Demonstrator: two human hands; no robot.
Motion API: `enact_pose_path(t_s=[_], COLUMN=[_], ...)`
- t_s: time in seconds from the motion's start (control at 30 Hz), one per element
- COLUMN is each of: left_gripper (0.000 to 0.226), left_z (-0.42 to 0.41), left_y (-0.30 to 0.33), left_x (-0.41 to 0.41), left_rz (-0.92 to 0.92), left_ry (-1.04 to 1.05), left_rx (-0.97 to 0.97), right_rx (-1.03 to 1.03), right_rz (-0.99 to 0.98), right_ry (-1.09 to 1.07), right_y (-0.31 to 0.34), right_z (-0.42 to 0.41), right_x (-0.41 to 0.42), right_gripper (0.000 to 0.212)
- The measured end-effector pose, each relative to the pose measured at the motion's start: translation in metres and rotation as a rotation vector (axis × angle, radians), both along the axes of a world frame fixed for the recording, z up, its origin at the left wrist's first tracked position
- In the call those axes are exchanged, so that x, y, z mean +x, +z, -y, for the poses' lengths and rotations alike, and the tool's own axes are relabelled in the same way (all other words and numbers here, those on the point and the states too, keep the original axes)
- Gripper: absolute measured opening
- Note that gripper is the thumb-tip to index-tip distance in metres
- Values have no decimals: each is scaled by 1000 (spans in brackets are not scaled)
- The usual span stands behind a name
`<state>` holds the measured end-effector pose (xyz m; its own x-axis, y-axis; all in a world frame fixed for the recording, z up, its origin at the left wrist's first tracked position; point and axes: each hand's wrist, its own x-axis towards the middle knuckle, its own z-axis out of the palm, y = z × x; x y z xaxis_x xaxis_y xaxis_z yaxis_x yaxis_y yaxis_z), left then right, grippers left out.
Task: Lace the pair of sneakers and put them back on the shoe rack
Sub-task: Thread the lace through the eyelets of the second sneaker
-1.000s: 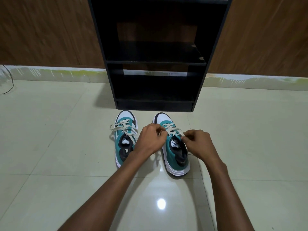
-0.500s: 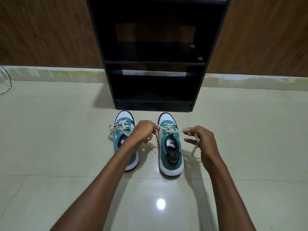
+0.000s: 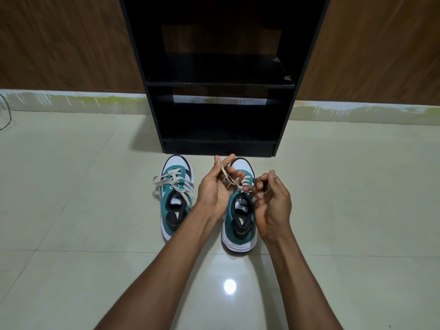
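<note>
Risk at frame centre: left hand (image 3: 215, 191) and right hand (image 3: 271, 198) pinch lace (image 3: 229, 181) over right sneaker (image 3: 240, 208); slack grip could loosen the knot

Both black shoe rack (image 3: 221, 85) shelves stood open to the front, nothing on them. The two sneakers, left (image 3: 176, 196) and right (image 3: 240, 210), sat just before its base, blocking the low approach. Pale floor tiles (image 3: 71, 210) lay bare either side.
</note>
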<state>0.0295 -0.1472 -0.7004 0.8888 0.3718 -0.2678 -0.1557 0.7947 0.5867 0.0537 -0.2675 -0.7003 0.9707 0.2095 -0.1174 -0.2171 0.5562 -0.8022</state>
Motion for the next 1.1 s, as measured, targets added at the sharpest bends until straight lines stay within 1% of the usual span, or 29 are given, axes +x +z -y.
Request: enact_pose_path(t_s=[0.1, 0.2, 0.27, 0.4, 0.53, 0.6, 0.63, 0.7, 0.77, 0.9, 0.97, 1.0, 1.1], left_gripper=[38, 39, 39, 34, 29, 29, 29, 31, 38, 50, 40, 41, 59], left_z=[-3, -9, -11, -13, -20, -25, -27, -30, -32, -38, -39, -40, -43], left_y=[-2, -3, -5, -9, -7, -10, -13, -19, -23, -26, -30, -33, -40], left_x=[10, 23, 31, 45, 56, 61, 63, 64, 63, 61, 62, 63, 66], left_rz=[-56, -102, -116, -183, -269, -316, -338, -350, -333, -326, -334, -343, -378], left_ry=[46, 42, 62, 193, 259, 271, 276, 294, 298, 283, 283, 295, 359], left_rx=[118, 154, 147, 150, 261, 364, 445, 663, 874, 1121, 1206, 1223, 1248], right_rx=[-180, -369, -430, -518, -611, -618, -621, -634, -649, -632, -632, -639, -667], right_rz=[96, 231, 272, 360, 449, 471, 487, 533, 581, 612, 626, 637, 670], right_ry=[-18, -26, -48, -74, -40, -30, -25, -19, -15, -6, -10, -15, -34], right_y=[1, 1, 1, 1, -2, -1, 1, 3, 7, 9, 10, 10, 11], right_z=[5, 9, 13, 12, 9, 7, 6, 3, 1, 1, 2, 1, 0], right_x=[-8, -15, -22, -40, -54, -59, -61, -64, -69, -77, -79, -79, -82], right_gripper=[34, 35, 35, 34, 33, 32, 32, 34, 36, 39, 41, 41, 34])
